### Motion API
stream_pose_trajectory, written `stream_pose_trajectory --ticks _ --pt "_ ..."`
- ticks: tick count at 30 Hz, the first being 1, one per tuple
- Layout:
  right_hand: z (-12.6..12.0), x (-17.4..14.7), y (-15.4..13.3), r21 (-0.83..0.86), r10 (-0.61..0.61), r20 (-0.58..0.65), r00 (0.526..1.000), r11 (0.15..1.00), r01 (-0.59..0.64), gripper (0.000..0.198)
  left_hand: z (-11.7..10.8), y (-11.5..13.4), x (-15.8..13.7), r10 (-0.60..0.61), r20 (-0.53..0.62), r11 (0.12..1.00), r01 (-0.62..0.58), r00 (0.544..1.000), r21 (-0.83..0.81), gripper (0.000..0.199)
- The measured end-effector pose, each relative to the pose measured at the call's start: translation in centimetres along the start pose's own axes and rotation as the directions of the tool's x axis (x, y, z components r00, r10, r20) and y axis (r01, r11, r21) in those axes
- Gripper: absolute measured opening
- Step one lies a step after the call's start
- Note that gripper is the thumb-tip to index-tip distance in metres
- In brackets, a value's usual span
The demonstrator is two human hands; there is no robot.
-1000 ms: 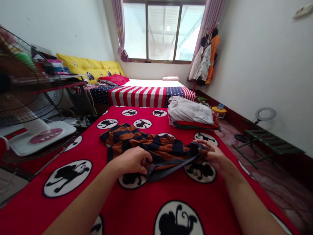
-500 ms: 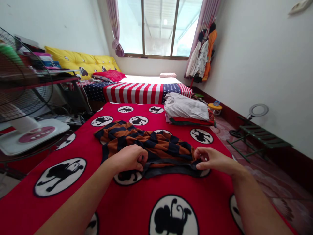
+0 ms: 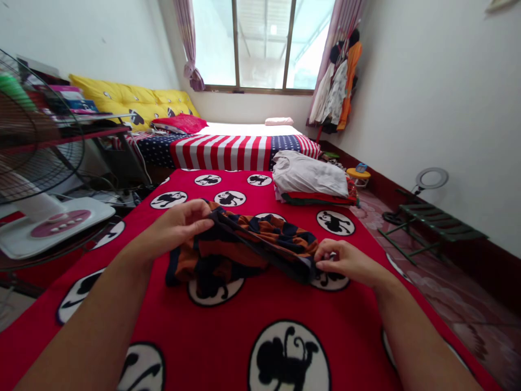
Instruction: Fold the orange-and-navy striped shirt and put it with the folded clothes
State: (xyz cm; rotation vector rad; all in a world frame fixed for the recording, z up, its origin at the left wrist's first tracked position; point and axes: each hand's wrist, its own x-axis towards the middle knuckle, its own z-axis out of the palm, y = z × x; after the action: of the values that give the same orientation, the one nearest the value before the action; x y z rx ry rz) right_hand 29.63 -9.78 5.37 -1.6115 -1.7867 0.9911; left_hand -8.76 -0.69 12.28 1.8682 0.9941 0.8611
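1. The rust-and-navy garment (image 3: 228,255) lies bunched across the middle of the red monkey-print blanket (image 3: 211,342), well in from its left and right edges. Its dark band (image 3: 268,250) faces the wearer and slants down from the left hand to the right.
2. The left hand (image 3: 179,225) has thumb and fingers pinched on the band's left end, lifting it above the blanket. The right hand (image 3: 345,259) appears to pinch the band's other end, lower down; its fingertips partly hide the contact. The two hands are well apart, with the band stretched between them.
3. The cloth looks light, soft and limp, so it should sag and wrinkle wherever it is unsupported. Nothing about it suggests fragility or much slipperiness.
4. The band seems the firmest part. Its two ends look like the best places to take hold; a pinch through one layer alone could leave the other layer behind.
5. Near the blanket's far right corner sits a stack of folded clothes, a pale grey shirt (image 3: 311,175) on top and a red piece (image 3: 317,200) beneath.
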Motion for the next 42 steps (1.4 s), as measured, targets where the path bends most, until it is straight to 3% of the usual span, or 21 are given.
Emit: stream_pose_trajectory --ticks 2,4,7,10,16,20,22,25,27,29,31,33,35,37,38,40,42 --pt "0.9 0.6 -0.5 0.055 -0.005 -0.111 0.994 0.998 0.011 0.021 -0.2 -1.0 0.5 -0.062 -0.198 0.998 0.057 0.978 -0.032 0.036" --pt "1.6 0.9 -1.2 0.132 0.001 -0.181 0.983 0.991 0.023 0.024 -0.1 -2.3 1.1 -0.083 -0.361 0.995 0.096 0.929 0.020 0.037" --pt "2.3 0.8 -2.2 0.156 -0.133 -0.194 0.972 0.974 0.164 0.022 0.0 -3.9 1.7 -0.034 -0.495 0.978 0.131 0.868 0.162 0.035" --pt "3.0 0.7 -2.8 0.022 -0.283 -0.158 0.946 0.957 0.290 0.020 -0.2 -4.6 1.8 0.020 -0.530 0.963 0.127 0.847 0.239 0.032" --pt "4.9 1.4 -2.4 -0.400 -0.291 -0.114 0.950 0.889 0.224 0.013 -0.4 -4.8 1.7 0.011 -0.525 0.943 0.166 0.851 0.288 0.031" --pt "5.6 1.5 -2.4 -0.504 -0.297 -0.099 0.950 0.838 0.210 0.011 -0.3 -5.0 1.9 -0.016 -0.533 0.925 0.215 0.846 0.314 0.031" --pt "5.6 1.3 -2.9 -0.427 -0.296 -0.116 0.948 0.877 0.221 0.008 -0.3 -5.0 1.9 -0.026 -0.537 0.918 0.233 0.843 0.321 0.030" --pt "4.9 0.9 -3.8 -0.024 -0.288 -0.150 0.946 0.957 0.288 0.019 -0.4 -5.0 1.8 -0.011 -0.539 0.928 0.209 0.842 0.309 0.031" --pt "4.0 0.7 -3.9 0.282 -0.243 -0.219 0.945 0.911 0.300 0.030 -0.3 -4.9 1.8 0.004 -0.545 0.952 0.164 0.839 0.260 0.032" --pt "3.1 0.9 -3.4 0.435 -0.094 -0.309 0.947 0.871 0.228 0.037 -0.2 -4.9 1.8 -0.009 -0.544 0.974 0.130 0.839 0.184 0.034" --pt "2.5 1.3 -2.5 0.488 0.113 -0.400 0.910 0.867 0.106 0.040 0.1 -4.7 1.9 -0.047 -0.509 0.988 0.115 0.859 0.103 0.037" --pt "2.0 1.6 -1.7 0.533 0.247 -0.457 0.854 0.845 0.041 0.042 0.2 -4.2 1.7 -0.091 -0.436 0.993 0.116 0.895 0.030 0.041" --pt "1.3 1.4 -1.3 0.580 0.279 -0.461 0.842 0.813 0.049 0.043 -0.1 -3.5 1.3 -0.141 -0.313 0.990 0.142 0.939 -0.022 0.043" --pt "0.3 0.8 -1.1 0.561 0.225 -0.399 0.889 0.827 0.042 0.044 -1.0 -2.9 0.6 -0.183 -0.080 0.983 0.183 0.980 -0.014 0.044" --pt "-0.2 0.4 -1.0 0.516 0.173 -0.329 0.928 0.857 0.023 0.046 -1.6 -2.7 0.2 -0.200 0.078 0.980 0.198 0.977 0.029 0.047" --pt "-1.0 -0.3 -0.7 0.363 0.069 -0.126 0.990 0.932 -0.019 0.054 -2.7 -2.8 -0.3 -0.249 0.340 0.964 0.200 0.907 0.174 0.051" --pt "-1.4 -0.7 -0.2 0.181 0.056 0.047 0.997 0.981 -0.064 0.055 -3.4 -3.4 -0.5 -0.324 0.389 0.919 0.189 0.863 0.346 0.044"
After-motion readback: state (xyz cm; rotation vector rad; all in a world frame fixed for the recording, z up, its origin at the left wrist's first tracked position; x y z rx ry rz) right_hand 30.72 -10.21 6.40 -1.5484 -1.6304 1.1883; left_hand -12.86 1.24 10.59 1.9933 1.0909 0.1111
